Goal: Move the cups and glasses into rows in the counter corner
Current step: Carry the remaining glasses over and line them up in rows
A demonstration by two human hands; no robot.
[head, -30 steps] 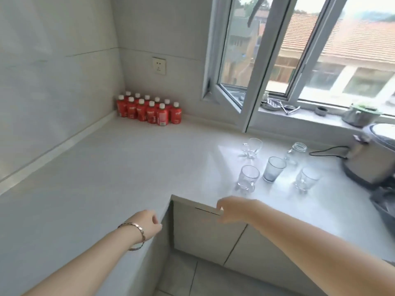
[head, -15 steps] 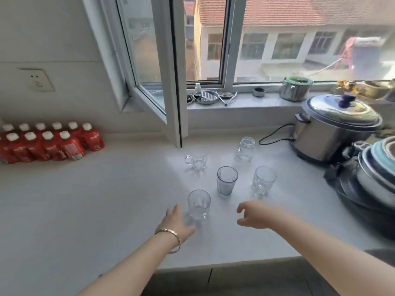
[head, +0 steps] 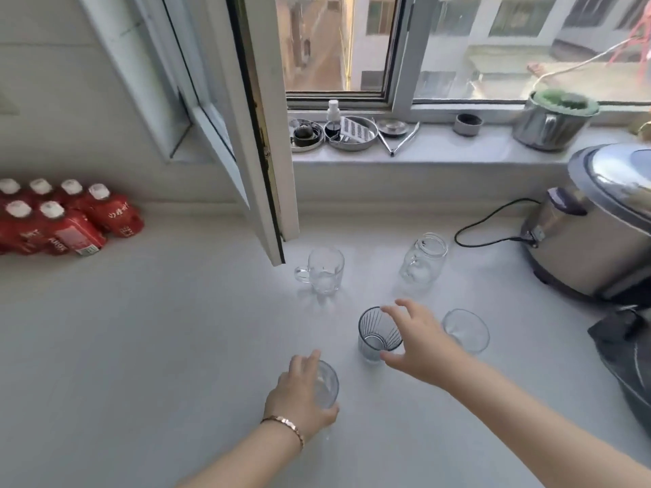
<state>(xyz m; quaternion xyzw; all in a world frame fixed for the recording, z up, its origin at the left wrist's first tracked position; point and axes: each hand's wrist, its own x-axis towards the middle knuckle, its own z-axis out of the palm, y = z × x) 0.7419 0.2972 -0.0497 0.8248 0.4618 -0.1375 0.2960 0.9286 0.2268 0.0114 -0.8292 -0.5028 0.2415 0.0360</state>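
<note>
While the left hand (head: 299, 396) is wrapped round the near glass (head: 326, 383), fingers curled over its left side and thumb coming round the near side, the right hand (head: 417, 341) is spread wide at the ribbed glass (head: 378, 334), fingers above the rim and thumb low by the base. I honestly can't tell if the right one is touching it or just hovering, the glass is see-through and the edges blur together. There's a thin bracelet (head: 285, 426) on the left wrist.

All five pieces stand upright on the pale table (head: 158, 346), sort of loosely scattered in the middle. The mug (head: 322, 271) is at the far side with its handle pointing left, just under the edge of the open window sash (head: 260, 135). The jar mug (head: 421, 258) is to its right, also far. A plain tumbler (head: 466, 329) sits right of the ribbed glass, partly behind the right hand. The near glass is closest to the camera, left of the ribbed one.

Far left against the wall there's a pack of red bottles (head: 67, 220) with white caps. On the right a steel cooker (head: 595, 234) with a black cord (head: 486, 223) trailing toward the jar mug. The sill (head: 458, 149) holds metal dishes, tongs, and a steel pot (head: 553, 121) with something green in it.
</note>
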